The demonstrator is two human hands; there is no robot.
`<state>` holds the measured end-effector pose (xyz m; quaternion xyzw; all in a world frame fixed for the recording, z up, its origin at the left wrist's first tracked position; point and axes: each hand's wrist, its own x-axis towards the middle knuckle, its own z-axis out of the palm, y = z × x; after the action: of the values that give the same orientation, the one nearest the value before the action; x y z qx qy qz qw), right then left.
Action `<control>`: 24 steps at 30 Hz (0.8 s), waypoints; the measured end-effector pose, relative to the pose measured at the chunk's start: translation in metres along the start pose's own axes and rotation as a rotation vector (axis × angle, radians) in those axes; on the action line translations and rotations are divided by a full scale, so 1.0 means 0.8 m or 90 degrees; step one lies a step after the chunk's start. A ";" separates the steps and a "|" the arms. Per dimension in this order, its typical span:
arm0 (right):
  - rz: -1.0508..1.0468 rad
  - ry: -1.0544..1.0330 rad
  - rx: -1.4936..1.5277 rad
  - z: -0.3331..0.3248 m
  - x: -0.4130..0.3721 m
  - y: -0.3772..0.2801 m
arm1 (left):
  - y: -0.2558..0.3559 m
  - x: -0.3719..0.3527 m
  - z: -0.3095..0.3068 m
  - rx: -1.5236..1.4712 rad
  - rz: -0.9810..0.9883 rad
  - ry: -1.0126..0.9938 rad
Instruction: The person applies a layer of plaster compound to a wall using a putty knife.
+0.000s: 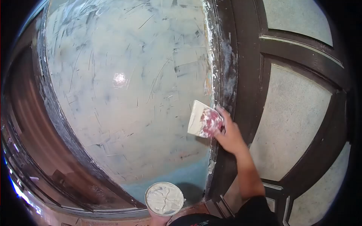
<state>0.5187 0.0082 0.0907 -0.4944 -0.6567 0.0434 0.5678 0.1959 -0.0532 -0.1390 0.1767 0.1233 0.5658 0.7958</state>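
My right hand (227, 132) grips a putty knife (204, 119) with a wide reddish blade, its edge loaded with off-white putty. The blade overlaps the right side of the smeared wall panel (124, 101), close to the dark door frame (222, 67). Low in the view, my left hand (160, 219) supports a round tub (164, 199) from beneath. White putty fills the tub, its surface marked with creases. Most of the left hand is hidden under the tub.
A dark panelled door (249, 75) with pale insets stands at the right. On the left, a brown wooden frame (30, 94) with reddish panels borders the wall. Bare blue paint (188, 167) shows along the wall's bottom. Covered floor (105, 221) lies below.
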 end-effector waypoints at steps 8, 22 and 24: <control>-0.263 -0.091 -0.309 -0.046 0.108 -0.054 | 0.004 -0.009 0.002 0.049 0.010 -0.024; -0.418 0.006 -0.640 -0.139 0.354 -0.205 | 0.002 0.002 0.012 0.049 0.056 -0.022; -0.454 -0.024 -0.595 -0.160 0.360 -0.211 | 0.003 0.004 0.011 0.051 0.065 -0.015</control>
<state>0.5572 0.0592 0.4427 -0.4399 -0.7417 -0.4360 0.2575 0.1988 -0.0508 -0.1298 0.2211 0.1273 0.5980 0.7598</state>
